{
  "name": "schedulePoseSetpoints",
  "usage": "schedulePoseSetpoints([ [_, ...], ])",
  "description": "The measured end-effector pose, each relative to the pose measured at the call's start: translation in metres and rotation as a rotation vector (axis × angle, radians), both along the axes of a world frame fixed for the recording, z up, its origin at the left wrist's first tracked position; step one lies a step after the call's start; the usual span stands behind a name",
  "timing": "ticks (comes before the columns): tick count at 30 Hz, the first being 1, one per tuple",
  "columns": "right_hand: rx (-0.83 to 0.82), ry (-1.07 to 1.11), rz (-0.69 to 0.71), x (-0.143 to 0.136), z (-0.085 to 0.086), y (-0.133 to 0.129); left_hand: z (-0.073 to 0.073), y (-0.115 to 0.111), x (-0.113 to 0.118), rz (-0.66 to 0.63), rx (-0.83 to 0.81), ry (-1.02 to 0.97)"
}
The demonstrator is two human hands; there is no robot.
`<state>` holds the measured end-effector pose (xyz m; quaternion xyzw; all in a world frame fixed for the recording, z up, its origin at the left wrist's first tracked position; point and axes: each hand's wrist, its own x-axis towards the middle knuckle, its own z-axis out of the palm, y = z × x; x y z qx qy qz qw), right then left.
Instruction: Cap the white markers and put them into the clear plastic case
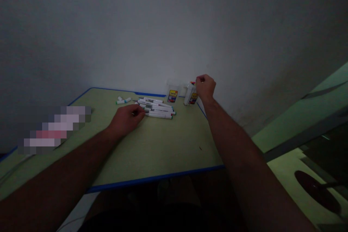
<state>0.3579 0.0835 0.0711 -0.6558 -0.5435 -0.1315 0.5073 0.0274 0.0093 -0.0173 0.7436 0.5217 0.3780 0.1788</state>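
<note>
Several white marker pens lie in a loose pile on the table. My left hand is closed in a pinch at the near left end of the pile, its fingertips on the end of a white marker. Against the wall stands a clear plastic case with white markers upright in it and a yellow, red and blue label. My right hand is closed at the top right of this case, fingertips pointing down by the coloured marker ends. Whatever those fingers hold is hidden.
A second clear case with a similar label stands left of the first. Some short white pieces with green and blue ends lie left of the pile. A blurred-out object rests at the left of the blue-edged table.
</note>
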Motion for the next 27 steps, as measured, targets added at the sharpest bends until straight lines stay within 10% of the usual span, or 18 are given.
schedulePoseSetpoints([
  [13, -0.15, 0.112, 0.272, -0.067, -0.069, -0.048, 0.006, 0.016, -0.028, 0.299, 0.012, 0.031],
  [27, -0.228, -0.052, 0.409, -0.067, -0.084, -0.053, -0.002, 0.018, -0.03, 0.376, -0.002, -0.017],
])
